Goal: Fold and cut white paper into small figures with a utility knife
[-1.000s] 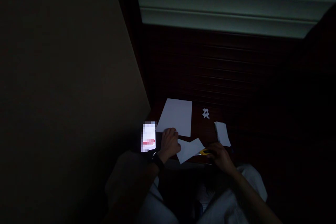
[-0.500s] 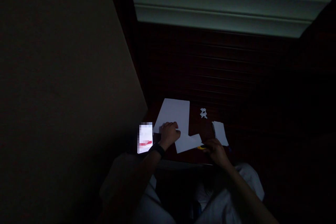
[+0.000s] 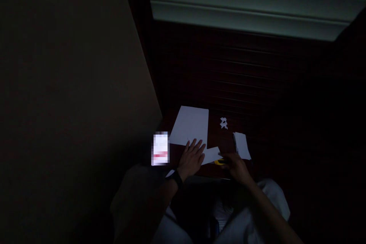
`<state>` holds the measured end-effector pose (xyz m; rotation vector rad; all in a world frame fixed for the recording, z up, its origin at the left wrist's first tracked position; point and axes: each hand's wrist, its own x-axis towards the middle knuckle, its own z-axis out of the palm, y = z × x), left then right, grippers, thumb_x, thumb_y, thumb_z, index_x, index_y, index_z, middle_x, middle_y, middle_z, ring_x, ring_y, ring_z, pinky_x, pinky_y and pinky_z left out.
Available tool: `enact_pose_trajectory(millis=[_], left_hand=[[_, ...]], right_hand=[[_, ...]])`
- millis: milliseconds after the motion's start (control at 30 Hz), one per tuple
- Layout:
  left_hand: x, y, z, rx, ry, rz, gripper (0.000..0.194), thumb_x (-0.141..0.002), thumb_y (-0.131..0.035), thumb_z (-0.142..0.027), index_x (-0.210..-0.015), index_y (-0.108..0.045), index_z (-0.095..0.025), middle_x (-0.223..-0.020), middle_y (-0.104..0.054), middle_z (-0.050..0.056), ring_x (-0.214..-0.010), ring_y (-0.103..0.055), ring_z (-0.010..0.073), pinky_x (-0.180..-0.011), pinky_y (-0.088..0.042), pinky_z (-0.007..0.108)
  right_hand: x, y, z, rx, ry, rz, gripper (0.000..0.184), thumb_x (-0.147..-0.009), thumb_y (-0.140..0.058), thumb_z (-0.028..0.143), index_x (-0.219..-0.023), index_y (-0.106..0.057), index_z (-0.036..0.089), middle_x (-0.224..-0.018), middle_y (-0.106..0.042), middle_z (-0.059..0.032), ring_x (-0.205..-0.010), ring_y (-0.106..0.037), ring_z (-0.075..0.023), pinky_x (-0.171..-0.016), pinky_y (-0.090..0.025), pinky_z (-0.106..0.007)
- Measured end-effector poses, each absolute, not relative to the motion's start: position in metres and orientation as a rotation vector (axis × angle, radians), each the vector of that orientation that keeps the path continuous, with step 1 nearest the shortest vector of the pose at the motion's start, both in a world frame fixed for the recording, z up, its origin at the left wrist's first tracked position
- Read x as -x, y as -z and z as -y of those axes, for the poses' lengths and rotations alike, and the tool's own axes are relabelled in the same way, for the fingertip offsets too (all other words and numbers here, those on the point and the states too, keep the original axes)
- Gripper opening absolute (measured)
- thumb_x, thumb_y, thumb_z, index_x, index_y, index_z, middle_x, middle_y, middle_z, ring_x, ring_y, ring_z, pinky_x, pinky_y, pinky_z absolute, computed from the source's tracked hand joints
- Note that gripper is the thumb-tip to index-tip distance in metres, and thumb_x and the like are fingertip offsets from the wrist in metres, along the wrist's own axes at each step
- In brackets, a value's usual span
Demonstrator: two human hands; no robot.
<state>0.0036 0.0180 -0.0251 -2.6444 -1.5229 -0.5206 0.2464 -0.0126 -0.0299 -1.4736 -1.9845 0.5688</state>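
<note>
My left hand (image 3: 192,159) lies flat with its fingers spread over the white papers, a dark band on its wrist. Beneath it, partly covered, is a small piece of white paper (image 3: 212,154). A large white sheet (image 3: 191,125) lies just beyond, its near edge by my fingertips. My right hand (image 3: 236,167) is closed around a yellow and black utility knife (image 3: 220,162), held at the right end of the small paper. The knife's blade is too dim to make out.
A lit phone-like screen (image 3: 160,148), blurred out, stands at the left. Small white paper scraps (image 3: 223,123) lie on the dark table (image 3: 215,133). A stack of white paper (image 3: 242,145) sits at the right. A wall (image 3: 137,95) rises close on the left.
My left hand has moved nearer and slightly right, flattening and spreading its fingers on the paper. A white piece now shows by the left wrist. The right hand keeps hold of the utility knife.
</note>
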Motion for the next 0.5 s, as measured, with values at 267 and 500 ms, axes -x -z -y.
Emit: enact_pose_trajectory(millis=[267, 500], left_hand=[[-0.003, 0.024, -0.018, 2.64, 0.499, 1.515, 0.047, -0.091, -0.03, -0.041, -0.136, -0.032, -0.029, -0.145, -0.028, -0.002, -0.136, -0.012, 0.023, -0.11, -0.007, 0.048], [-0.003, 0.023, -0.017, 2.648, 0.528, 1.519, 0.047, -0.09, -0.032, -0.04, -0.136, -0.032, -0.03, -0.145, -0.028, -0.002, -0.135, -0.012, 0.0231, -0.111, -0.007, 0.048]], right_hand=[[-0.238, 0.028, 0.015, 1.467, -0.631, 1.954, 0.053, -0.069, -0.065, 0.013, -0.118, -0.054, 0.028, -0.106, -0.062, -0.0035, -0.096, -0.056, -0.0224, -0.085, -0.044, -0.037], [-0.232, 0.024, 0.009, 1.494, -0.656, 1.968, 0.053, -0.067, -0.064, 0.012, -0.117, -0.055, 0.027, -0.103, -0.063, -0.0042, -0.094, -0.057, -0.0227, -0.083, -0.045, -0.038]])
